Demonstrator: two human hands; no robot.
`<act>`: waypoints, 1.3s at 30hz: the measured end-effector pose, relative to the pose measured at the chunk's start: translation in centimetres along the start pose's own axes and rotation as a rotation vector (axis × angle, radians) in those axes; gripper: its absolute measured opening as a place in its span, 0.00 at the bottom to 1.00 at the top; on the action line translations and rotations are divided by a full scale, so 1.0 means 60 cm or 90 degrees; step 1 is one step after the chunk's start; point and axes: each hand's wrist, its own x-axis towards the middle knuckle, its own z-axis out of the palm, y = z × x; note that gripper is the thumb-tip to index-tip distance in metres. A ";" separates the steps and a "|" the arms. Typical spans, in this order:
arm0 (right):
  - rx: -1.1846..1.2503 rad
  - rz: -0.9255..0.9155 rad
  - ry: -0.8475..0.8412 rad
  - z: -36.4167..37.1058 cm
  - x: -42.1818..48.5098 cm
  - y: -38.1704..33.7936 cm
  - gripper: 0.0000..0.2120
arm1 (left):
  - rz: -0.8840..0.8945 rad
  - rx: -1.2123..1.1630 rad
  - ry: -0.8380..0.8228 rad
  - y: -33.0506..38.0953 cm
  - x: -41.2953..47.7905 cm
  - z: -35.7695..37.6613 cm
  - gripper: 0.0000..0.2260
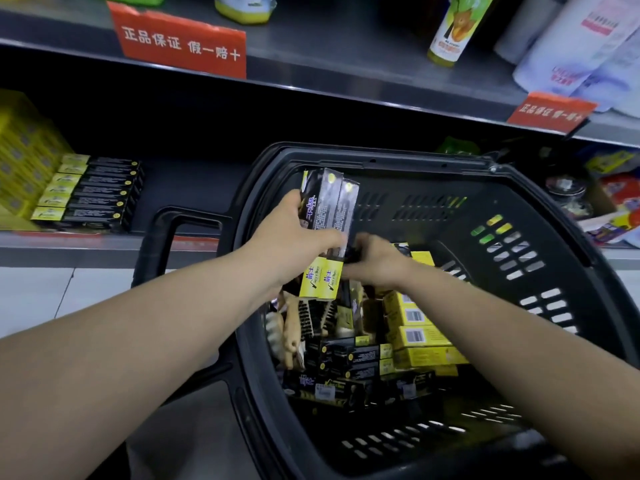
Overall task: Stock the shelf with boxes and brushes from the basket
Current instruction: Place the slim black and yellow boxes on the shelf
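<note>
The left hand is clenched around two long black-and-yellow boxes, held side by side and nearly upright above the basket, their yellow ends pointing down. The thumb lies across the near faces and the fingers wrap behind. The right hand reaches in just beside the lower ends of those two boxes; its fingers curl toward them and seem to touch a dark edge there, but motion blur hides whether it grips anything.

Below the hands, the black plastic basket holds a loose heap. Against its left wall lie wooden-handled brushes, at least three, overlapping so an exact count is not possible. In the middle and toward the near wall sit more black boxes, roughly five or six visible, jumbled at angles. Toward the right side of the heap is a stack of yellow boxes with barcodes, about four showing. The basket's handle is folded down on its left, over the shelf's front edge.

On the lower shelf, near its left end, six black-and-yellow boxes lie flat in a neat row, beside a stack of yellow cartons at the far left. The upper shelf edge carries two red signs, and a bottle stands above.
</note>
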 end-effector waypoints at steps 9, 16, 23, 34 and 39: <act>0.540 -0.074 0.021 -0.110 -0.099 -0.128 0.13 | -0.076 -0.251 -0.039 0.039 -0.013 -0.038 0.20; 0.485 -0.140 0.006 -0.091 -0.098 -0.251 0.08 | -0.081 -0.350 -0.049 0.046 -0.042 -0.137 0.20; 0.483 -0.175 -0.096 -0.046 -0.059 -0.353 0.12 | -0.094 -0.229 -0.036 0.046 -0.050 -0.276 0.27; 0.330 -0.124 -0.104 0.059 0.111 -0.452 0.17 | -0.197 -0.098 0.102 -0.085 0.005 -0.479 0.40; 0.166 -0.156 0.082 0.101 0.213 -0.482 0.19 | -0.221 -0.201 0.192 -0.188 0.029 -0.518 0.44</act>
